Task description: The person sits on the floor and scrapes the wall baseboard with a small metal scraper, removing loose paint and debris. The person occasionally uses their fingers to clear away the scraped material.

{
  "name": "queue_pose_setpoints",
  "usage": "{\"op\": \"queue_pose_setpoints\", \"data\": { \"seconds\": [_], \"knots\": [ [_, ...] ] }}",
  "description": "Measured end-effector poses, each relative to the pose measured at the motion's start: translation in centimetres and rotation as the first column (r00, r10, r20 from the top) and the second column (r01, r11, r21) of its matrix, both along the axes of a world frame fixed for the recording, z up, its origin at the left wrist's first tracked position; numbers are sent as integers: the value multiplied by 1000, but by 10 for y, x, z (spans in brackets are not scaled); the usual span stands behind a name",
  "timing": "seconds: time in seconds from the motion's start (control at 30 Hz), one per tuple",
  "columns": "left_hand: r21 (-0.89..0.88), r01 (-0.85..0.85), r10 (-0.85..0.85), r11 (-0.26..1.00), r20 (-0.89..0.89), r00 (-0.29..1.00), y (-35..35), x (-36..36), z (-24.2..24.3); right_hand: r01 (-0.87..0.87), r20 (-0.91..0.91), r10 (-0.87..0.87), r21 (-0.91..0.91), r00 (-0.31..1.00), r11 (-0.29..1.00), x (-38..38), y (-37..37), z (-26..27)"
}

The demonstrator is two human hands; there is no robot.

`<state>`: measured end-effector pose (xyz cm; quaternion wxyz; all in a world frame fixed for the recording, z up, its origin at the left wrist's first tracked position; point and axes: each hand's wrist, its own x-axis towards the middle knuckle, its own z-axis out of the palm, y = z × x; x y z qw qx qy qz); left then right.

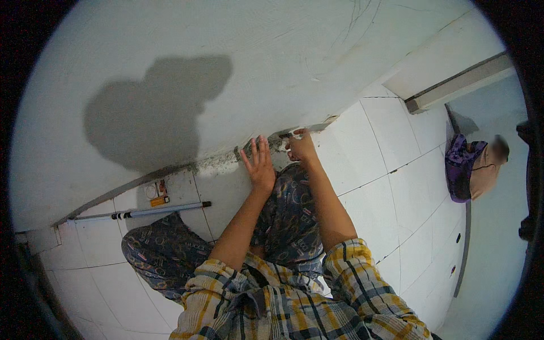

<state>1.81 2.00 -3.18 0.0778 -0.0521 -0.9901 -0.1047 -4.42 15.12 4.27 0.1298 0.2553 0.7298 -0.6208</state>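
My left hand [260, 168] lies flat with its fingers apart, the fingertips against the foot of the pale plastered wall [255, 85]. It holds nothing. Just to its right, my right hand [301, 146] is closed around a small dark object [286, 135], too small and covered to name, at the wall's base. Around both hands the grey strip along the wall's foot [212, 160] is rough and broken, with crumbly bits. The tip of the held object and its contact with the wall are partly hidden by my fingers.
A pole [170, 209] lies on the white floor tiles [369, 148] at left, beside a small orange box [160, 201]. Another person [478, 170] sits against the wall at far right. A doorway's frame edge [459, 85] stands at upper right.
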Motion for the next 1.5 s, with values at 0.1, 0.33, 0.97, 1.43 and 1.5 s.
{"op": "queue_pose_setpoints", "data": {
  "seconds": [0.1,0.33,0.97,1.43,1.5],
  "knots": [
    [43,5,-6,999,23,1000,-1,0,3,5,15,-5,-22,1000,1000,-2,-1,-3],
    [7,28,-29,1000,99,995,-2,2,5,27,-43,-30,-57,999,998,0,0,-5],
    [-64,1,-1,998,5,1000,1,1,1,20,-19,-20,-16,1000,1000,-1,4,-8],
    [-170,0,6,985,39,999,-1,-1,-2,-55,10,55,36,998,998,3,-5,-5],
    [-134,-9,7,991,-17,1000,0,-1,-4,-39,28,39,5,999,999,3,-4,3]
  ]
}}
